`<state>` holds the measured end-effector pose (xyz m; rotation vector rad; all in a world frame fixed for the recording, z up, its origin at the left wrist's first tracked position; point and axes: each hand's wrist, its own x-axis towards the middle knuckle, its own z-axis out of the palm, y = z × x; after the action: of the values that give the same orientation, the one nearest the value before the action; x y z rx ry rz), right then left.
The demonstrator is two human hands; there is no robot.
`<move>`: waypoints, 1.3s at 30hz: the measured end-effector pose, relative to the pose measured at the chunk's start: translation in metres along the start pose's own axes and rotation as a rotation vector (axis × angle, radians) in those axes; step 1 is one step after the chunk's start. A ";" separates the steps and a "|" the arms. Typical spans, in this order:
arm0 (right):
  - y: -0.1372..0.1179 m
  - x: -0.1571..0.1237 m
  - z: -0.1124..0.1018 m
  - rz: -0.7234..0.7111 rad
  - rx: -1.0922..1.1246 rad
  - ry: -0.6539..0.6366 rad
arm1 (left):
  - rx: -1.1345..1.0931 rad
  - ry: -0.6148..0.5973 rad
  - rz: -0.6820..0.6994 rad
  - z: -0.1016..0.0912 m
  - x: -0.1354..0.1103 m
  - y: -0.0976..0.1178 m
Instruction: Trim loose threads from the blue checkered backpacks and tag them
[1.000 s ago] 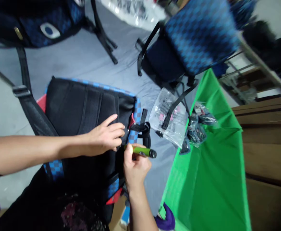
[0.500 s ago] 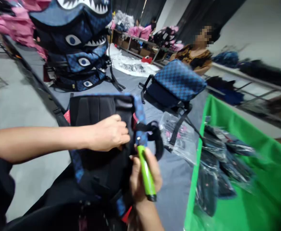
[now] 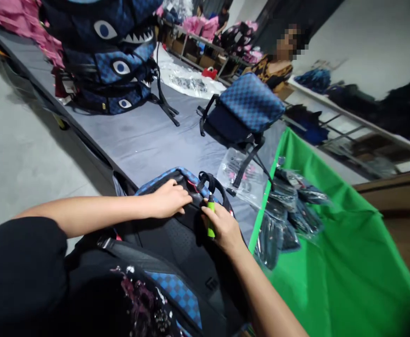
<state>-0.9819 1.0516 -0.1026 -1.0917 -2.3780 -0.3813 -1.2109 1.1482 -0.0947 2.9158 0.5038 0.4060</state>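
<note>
A black and blue-checked backpack (image 3: 169, 238) lies tilted against my lap and the table edge. My left hand (image 3: 172, 199) has its fingers curled on the bag's black upper edge, gripping it. In my right hand (image 3: 224, 224) is a slim lime-green tool (image 3: 211, 217) with a dark tip; its exact kind is unclear. That tip points up beside the bag's black top handle (image 3: 208, 178). The lower part of the backpack runs under my forearms, where a strap with a checked panel (image 3: 175, 290) shows.
Shark-faced backpacks (image 3: 110, 65) are stacked on the grey table (image 3: 148, 140). Another checked backpack (image 3: 250, 103) lies farther right, near clear plastic packaging (image 3: 243, 173). A green bin (image 3: 348, 262) at right holds several wrapped items (image 3: 289, 206). A person (image 3: 275, 70) stands beyond the table.
The backpack has tipped, its top edge now lower in view. My right hand has risen with the green tool, and my left hand stays on the bag. The view has shifted.
</note>
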 end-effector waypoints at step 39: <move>-0.032 0.023 -0.009 0.518 0.331 -0.148 | 0.213 -0.206 0.047 0.011 0.054 -0.035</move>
<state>-1.0166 1.0417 -0.0845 -1.5418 -2.0659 0.2717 -1.1695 1.1981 -0.0991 3.1307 0.4758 0.0579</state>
